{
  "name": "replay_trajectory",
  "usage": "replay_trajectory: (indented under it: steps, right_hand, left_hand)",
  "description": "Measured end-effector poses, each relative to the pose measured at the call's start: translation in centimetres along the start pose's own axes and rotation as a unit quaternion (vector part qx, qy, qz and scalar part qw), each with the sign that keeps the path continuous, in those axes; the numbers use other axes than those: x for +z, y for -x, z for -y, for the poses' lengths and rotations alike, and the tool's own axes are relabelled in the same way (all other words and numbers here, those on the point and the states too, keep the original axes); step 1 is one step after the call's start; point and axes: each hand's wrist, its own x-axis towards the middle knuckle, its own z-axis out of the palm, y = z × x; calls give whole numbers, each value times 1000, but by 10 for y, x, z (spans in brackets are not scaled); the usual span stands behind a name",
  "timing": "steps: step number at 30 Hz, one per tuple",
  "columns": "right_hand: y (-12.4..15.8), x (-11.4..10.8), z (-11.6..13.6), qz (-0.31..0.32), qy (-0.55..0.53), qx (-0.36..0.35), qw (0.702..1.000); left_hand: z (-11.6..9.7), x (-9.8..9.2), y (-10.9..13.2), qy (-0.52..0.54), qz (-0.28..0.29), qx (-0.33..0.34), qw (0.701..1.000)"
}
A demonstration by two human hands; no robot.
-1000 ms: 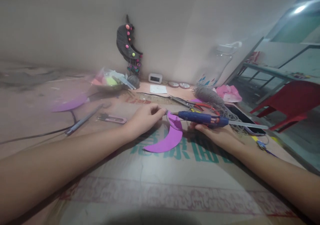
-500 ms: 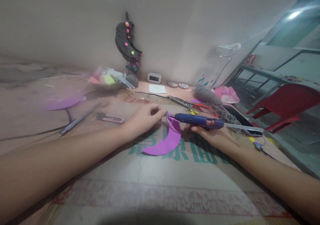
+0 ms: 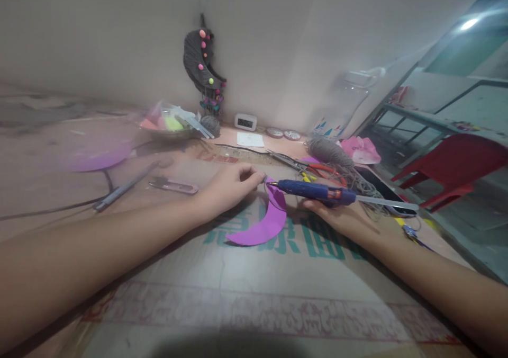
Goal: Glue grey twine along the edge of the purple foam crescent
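Observation:
A purple crescent [image 3: 266, 228] lies over the printed cardboard [image 3: 190, 300], a thin grey strand looped near its upper tip. My left hand [image 3: 234, 184] pinches that upper tip, thumb and fingers together, with the strand end at the fingertips. From the right, my right hand [image 3: 333, 209] grips a blue glue gun [image 3: 309, 189]; its fingers are partly hidden behind the gun. The nozzle points left and meets the crescent's upper end, close to my left fingertips. A long pale glue stick [image 3: 387, 203] sticks out of the gun's rear.
Scissors [image 3: 286, 160], grey yarn [image 3: 331, 151] and a phone [image 3: 379, 186] lie behind and right. A utility knife [image 3: 174, 186] and a pen [image 3: 123, 188] are at left. A bowl [image 3: 169, 133], clock [image 3: 245, 122] and bottle [image 3: 345, 104] stand near the wall.
The view has shifted very slightly. Both hands, the glue gun and the crescent keep nearly the same positions.

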Motion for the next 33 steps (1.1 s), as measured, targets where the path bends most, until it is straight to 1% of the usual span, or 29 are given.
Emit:
replay_trajectory:
  steps: [10, 16, 20, 26, 33]
  right_hand:
    - [-1, 0, 4, -1, -14, 12, 1000]
    - [-1, 0, 6, 5, -16, 35, 999]
    - [-1, 0, 6, 10, -18, 26, 999]
    - [-1, 1, 3, -4, -14, 23, 1000]
    - [-1, 2, 2, -19, -9, 28, 999]
  left_hand:
    - [-1, -1, 0, 4, 9, 0, 1000]
    - [0, 0, 0, 6, 7, 4, 1000]
    - [0, 0, 0, 11, 8, 0, 1000]
    - [-1, -1, 0, 13, 8, -3, 1000]
    - [0, 0, 0, -3, 7, 9, 1000]
